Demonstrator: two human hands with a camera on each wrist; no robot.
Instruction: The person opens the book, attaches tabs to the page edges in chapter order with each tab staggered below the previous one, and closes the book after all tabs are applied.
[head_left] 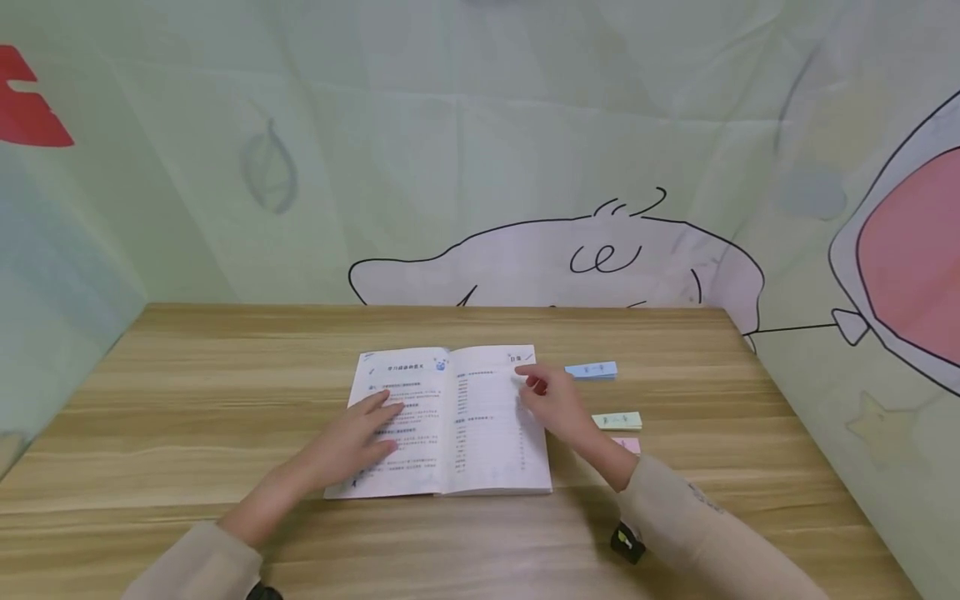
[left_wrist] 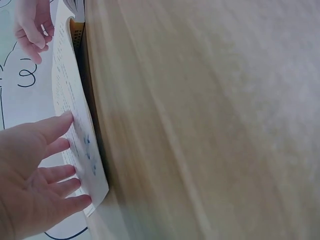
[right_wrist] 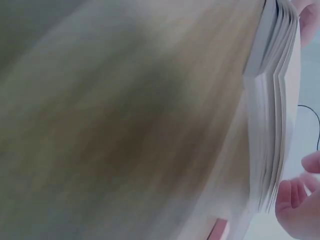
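An open book (head_left: 495,454) with printed pages lies on the wooden table. My left hand (head_left: 351,442) rests on its left page with straight, spread fingers, and the left wrist view shows the fingertips along that page (left_wrist: 82,145). Over the upper outer part of the right page is my right hand (head_left: 555,404), its index finger stretched toward the page and the other fingers loosely curled. Nothing shows between those fingers in the right wrist view, where the hand (right_wrist: 302,205) is partly cut off. Whether it touches the paper I cannot tell.
Right of the book lie a blue paper slip (head_left: 592,369), a pale green slip (head_left: 618,421) and a pink slip (head_left: 630,445), the pink one partly hidden by my right arm. A printed cloth (head_left: 420,167) hangs behind the wooden table (head_left: 225,375).
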